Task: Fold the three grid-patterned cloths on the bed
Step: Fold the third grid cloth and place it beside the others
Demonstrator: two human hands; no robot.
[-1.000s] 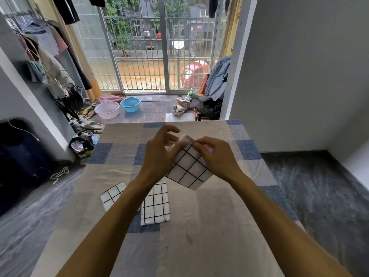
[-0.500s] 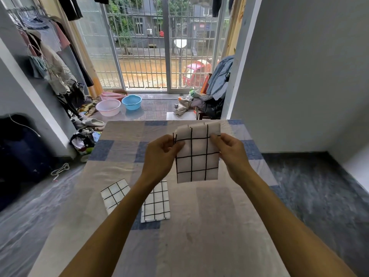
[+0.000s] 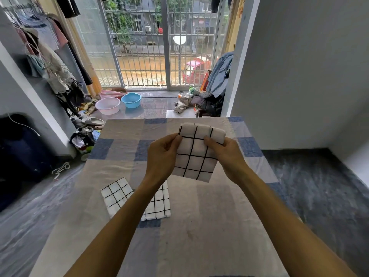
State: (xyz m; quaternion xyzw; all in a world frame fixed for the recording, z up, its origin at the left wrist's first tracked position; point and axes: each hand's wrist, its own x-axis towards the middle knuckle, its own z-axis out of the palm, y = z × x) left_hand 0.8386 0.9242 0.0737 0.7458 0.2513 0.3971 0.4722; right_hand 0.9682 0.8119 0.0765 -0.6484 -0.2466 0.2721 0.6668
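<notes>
A white cloth with a black grid (image 3: 196,156) hangs in the air above the bed (image 3: 209,226), folded into a hanging rectangle. My left hand (image 3: 162,155) pinches its upper left edge and my right hand (image 3: 224,152) pinches its upper right, thumb laid over the front. Two more grid-patterned cloths lie flat on the bed below my left forearm: one (image 3: 116,194) to the left, turned at an angle, and one (image 3: 157,203) partly hidden by the arm.
The bed carries a beige and blue checked sheet. Beyond its far end stand a pink basin (image 3: 107,105) and a blue basin (image 3: 131,100) on the floor by a barred glass door. Clothes hang on a rack (image 3: 46,56) at left; a grey wall rises at right.
The held cloth went from a tilted bunch between my hands to a flat hanging rectangle. Since half a second ago my right thumb has slid inward over its front.
</notes>
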